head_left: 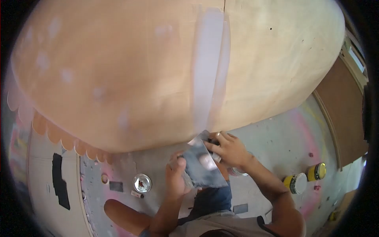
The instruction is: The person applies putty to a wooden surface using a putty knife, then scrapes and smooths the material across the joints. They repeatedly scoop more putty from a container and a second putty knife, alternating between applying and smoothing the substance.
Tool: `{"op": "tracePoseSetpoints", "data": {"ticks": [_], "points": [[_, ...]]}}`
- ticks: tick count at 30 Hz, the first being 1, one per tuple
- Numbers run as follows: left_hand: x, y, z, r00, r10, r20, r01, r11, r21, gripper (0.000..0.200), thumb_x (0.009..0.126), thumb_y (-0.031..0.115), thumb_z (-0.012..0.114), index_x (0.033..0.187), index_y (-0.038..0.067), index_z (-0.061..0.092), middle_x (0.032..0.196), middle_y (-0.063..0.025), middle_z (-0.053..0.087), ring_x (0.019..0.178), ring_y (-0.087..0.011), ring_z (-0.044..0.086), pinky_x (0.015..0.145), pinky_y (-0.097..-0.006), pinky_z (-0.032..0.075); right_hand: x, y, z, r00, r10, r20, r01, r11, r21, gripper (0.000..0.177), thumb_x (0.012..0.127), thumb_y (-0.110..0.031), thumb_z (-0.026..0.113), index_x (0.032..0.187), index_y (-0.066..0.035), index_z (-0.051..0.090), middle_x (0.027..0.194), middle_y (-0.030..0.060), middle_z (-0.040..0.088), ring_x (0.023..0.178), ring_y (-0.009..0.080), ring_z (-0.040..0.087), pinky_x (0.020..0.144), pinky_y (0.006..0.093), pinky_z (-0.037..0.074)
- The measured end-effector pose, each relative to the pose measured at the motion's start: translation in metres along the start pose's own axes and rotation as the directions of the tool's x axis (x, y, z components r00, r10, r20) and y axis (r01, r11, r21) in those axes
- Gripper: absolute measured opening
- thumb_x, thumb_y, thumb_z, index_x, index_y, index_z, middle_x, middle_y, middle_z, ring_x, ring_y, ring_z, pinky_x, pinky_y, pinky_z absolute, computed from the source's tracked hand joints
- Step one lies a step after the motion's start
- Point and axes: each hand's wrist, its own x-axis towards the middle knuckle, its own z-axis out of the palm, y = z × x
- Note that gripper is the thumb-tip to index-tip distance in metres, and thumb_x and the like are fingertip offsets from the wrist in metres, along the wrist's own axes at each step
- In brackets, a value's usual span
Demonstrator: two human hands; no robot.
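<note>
While the left hand (177, 177) grips a dark plate (201, 172) at lower centre and the right hand (232, 150) clasps what looks like a scraper (205, 134) beside it, I worry careless tilting could knock that plate against the upper frame's wooden panel (138, 79).

We are in a workshop, by the look of it one for woodwork and finishing. A big curved wooden panel (158, 79) fills the view, with a pale strip of filler (208, 67) down it and lighter patches dabbed over its left part. Below, we see a grey floor (264, 142) marked with pink and yellow paint. Yellow-labelled cans (290, 184) stand on it to the right, and a round tin (142, 183) sits to the left. A brown board (341, 112) with a wooden edge stands at the right.
</note>
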Motion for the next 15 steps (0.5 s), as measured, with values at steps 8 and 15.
{"op": "tracePoseSetpoints", "data": {"ticks": [8,15], "points": [[-0.039,-0.03,0.002,0.968,0.146,-0.204,-0.117,0.982,0.145,0.043,0.091,0.027,0.061,0.12,-0.005,0.052,0.104,-0.0142,0.063,0.092,-0.0209,0.064,0.083,-0.0359,0.053,-0.03,-0.024,0.039,0.989,0.133,-0.056,-0.118,0.969,0.216,0.042,0.082,-0.017,0.069,0.122,-0.01,0.059,0.11,0.0165,0.057,0.089,0.036,0.06,0.07,0.0458,0.05],[-0.067,-0.044,-0.043,0.958,0.076,-0.278,-0.132,0.973,-0.188,0.04,0.094,0.029,0.055,0.121,-0.001,0.053,0.104,-0.0137,0.064,0.093,-0.0222,0.065,0.082,-0.0367,0.054,-0.092,-0.017,0.056,0.721,0.318,0.615,-0.29,-0.668,0.685,0.048,0.09,-0.028,0.066,0.126,-0.001,0.049,0.088,0.0105,0.064,0.066,0.0189,0.063,0.048,0.0304,0.048]]}}
